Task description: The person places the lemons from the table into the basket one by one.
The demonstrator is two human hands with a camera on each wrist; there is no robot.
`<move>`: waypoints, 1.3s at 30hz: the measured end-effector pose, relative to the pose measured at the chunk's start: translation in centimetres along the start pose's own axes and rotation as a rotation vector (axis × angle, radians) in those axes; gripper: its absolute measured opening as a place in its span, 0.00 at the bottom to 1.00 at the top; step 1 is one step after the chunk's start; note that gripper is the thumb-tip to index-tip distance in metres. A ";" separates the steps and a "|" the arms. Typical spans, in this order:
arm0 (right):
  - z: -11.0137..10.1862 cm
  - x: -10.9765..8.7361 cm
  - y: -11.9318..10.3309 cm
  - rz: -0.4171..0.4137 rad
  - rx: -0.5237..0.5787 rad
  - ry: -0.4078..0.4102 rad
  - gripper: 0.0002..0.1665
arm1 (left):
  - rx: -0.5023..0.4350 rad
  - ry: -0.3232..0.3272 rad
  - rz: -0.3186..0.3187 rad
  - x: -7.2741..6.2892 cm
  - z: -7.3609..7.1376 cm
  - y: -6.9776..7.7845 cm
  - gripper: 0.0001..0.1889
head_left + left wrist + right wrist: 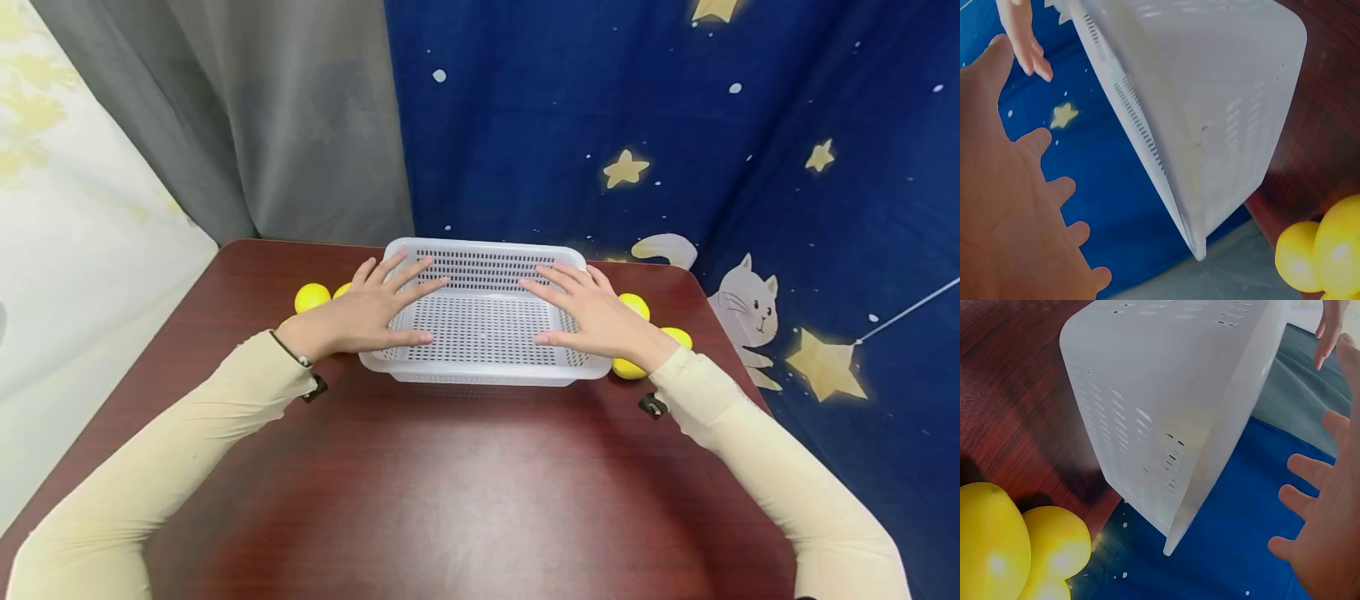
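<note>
A white perforated plastic basket [480, 375] stands upright on the table, and its slotted floor shows bare between the hands. Above its left end hovers my left hand [371, 312], fingers spread and straight. Over the right end, my right hand [588, 312] is spread in the same way. Both wrist views show a gap between each palm and the basket's rim, with nothing held. Yellow lemon-like fruits [312, 297] lie left of the basket, partly hidden by the left hand. More yellow fruits [628, 369] sit at the right, partly behind the right wrist.
The dark red wooden table [465, 483] has its far edge just behind the basket. Beyond it hang a grey curtain [315, 125] and a blue star-patterned curtain [525, 125]. A white patterned cloth [82, 250] hangs along the left side.
</note>
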State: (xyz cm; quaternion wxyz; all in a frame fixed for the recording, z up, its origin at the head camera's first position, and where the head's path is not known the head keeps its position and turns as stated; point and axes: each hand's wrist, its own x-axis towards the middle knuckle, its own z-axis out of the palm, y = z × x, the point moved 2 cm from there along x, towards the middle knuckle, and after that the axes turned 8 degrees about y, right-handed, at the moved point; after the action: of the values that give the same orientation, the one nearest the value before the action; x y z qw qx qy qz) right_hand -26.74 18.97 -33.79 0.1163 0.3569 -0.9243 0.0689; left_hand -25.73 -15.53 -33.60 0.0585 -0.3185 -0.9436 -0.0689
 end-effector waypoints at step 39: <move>-1.1 -3.5 0.8 0.021 0.059 0.128 0.49 | -0.142 0.236 -0.154 -5.0 -1.1 -6.2 0.37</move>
State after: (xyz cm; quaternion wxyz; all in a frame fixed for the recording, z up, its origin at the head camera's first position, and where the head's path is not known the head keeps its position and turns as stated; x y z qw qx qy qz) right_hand -24.61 22.03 -33.65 0.1637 0.3452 -0.9163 0.1199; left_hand -25.48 -23.55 -33.89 0.1409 -0.2385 -0.9445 -0.1768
